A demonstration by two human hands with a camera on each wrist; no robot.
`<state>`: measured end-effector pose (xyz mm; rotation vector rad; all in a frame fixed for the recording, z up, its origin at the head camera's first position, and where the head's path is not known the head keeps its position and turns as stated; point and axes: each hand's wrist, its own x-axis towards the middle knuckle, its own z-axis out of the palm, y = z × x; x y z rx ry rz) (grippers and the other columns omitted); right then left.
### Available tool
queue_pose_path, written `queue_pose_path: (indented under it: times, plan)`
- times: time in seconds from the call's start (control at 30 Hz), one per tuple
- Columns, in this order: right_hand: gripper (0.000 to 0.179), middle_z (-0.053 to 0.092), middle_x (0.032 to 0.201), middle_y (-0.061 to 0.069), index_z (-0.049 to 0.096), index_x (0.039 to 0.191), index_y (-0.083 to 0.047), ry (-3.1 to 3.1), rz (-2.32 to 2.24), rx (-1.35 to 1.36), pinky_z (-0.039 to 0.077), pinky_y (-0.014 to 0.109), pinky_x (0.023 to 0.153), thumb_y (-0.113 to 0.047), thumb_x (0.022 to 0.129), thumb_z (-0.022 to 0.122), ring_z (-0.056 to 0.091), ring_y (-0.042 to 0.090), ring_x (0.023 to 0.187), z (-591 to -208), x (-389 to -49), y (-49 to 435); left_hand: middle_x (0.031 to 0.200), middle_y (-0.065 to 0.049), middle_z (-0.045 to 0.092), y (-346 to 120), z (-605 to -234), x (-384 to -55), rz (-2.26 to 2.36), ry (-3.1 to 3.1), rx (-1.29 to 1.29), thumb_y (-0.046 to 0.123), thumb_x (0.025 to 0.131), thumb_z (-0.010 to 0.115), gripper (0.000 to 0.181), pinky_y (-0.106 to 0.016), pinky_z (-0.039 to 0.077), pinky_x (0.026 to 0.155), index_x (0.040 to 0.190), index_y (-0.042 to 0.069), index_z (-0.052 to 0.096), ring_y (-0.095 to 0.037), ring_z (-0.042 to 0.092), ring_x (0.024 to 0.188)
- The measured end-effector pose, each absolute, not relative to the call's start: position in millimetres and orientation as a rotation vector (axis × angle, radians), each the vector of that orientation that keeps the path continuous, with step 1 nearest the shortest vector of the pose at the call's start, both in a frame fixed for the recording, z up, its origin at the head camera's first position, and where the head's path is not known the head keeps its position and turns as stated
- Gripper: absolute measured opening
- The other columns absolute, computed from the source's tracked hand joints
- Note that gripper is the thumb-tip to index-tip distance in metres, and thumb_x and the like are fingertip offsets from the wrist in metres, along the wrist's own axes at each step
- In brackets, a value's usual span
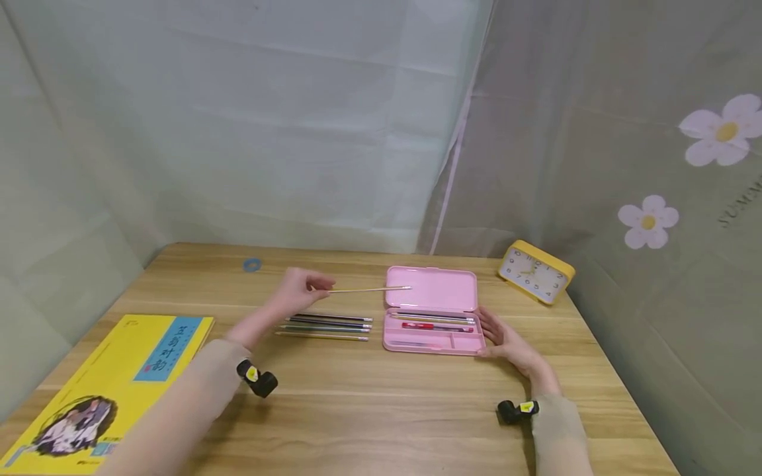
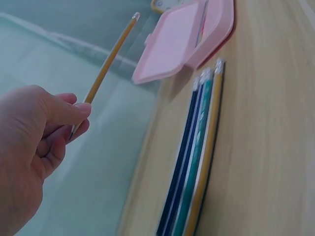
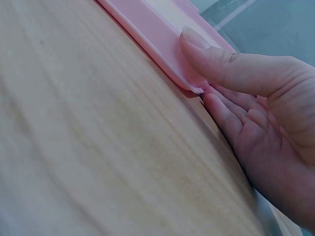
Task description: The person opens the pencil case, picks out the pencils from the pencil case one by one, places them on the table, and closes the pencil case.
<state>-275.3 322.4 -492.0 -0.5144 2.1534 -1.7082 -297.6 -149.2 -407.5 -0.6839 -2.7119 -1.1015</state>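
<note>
My left hand pinches a yellow pencil near its sharpened end, raised above the table. The eraser end points right, overlapping the open lid of a pink pencil case in the head view. Inside the case's tray lie pencils along the back and a red pen in front of them. At the case's right end, my right hand holds the edge, thumb at the front corner and fingers along the side. Below my left hand, several dark, green and yellow pencils lie side by side on the table.
A yellow book lies at the table's left. Toward the back left is a blue ring, possibly a tape roll. A yellow alarm clock stands at the back right. Hanging cloth borders the table's far edge.
</note>
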Motion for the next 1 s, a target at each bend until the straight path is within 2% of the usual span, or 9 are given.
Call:
queue_pose_path:
  times: [0.33, 0.5, 0.83, 1.0]
  plan:
    - [0.100, 0.006, 0.160, 0.030, 0.002, 0.154, 0.006, 2.141, -1.730, -0.526, 0.033, 0.004, 0.100, 0.002, 0.082, 0.072, 0.011, 0.048, 0.145, -493.1, -274.3, 321.6, 0.094, -0.011, 0.075, -189.9, -408.8, -287.1, -1.057, -2.719, -0.646, 0.004, 0.088, 0.069, 0.019, -0.024, 0.049, 0.067, 0.106, 0.000, 0.073, -0.017, 0.067, 0.081]
    - [0.102, 0.006, 0.160, 0.030, 0.002, 0.153, 0.006, 2.140, -1.733, -0.523, 0.033, 0.004, 0.100, 0.001, 0.081, 0.073, 0.011, 0.048, 0.145, -492.9, -273.9, 320.9, 0.091, -0.011, 0.075, -205.0, -414.7, -279.1, -1.059, -2.757, -0.671, 0.000, 0.086, 0.069, 0.019, -0.022, 0.049, 0.065, 0.104, -0.004, 0.072, -0.014, 0.066, 0.079]
    - [0.100, 0.007, 0.160, 0.030, 0.003, 0.154, 0.005, 2.144, -1.727, -0.533, 0.034, 0.004, 0.099, 0.001, 0.082, 0.072, 0.012, 0.048, 0.145, -492.7, -275.0, 321.1, 0.094, -0.014, 0.075, -222.3, -423.4, -264.9, -1.085, -2.845, -0.688, -0.003, 0.085, 0.069, 0.020, -0.022, 0.052, 0.067, 0.104, -0.006, 0.072, -0.018, 0.068, 0.083]
    - [0.101, 0.008, 0.159, 0.031, 0.003, 0.154, 0.006, 2.145, -1.730, -0.537, 0.034, 0.004, 0.099, 0.001, 0.081, 0.073, 0.012, 0.049, 0.144, -494.0, -275.1, 321.4, 0.094, -0.010, 0.075, -226.1, -432.0, -263.4, -1.141, -2.890, -0.707, -0.001, 0.084, 0.070, 0.018, -0.023, 0.053, 0.071, 0.102, -0.003, 0.073, -0.017, 0.068, 0.087]
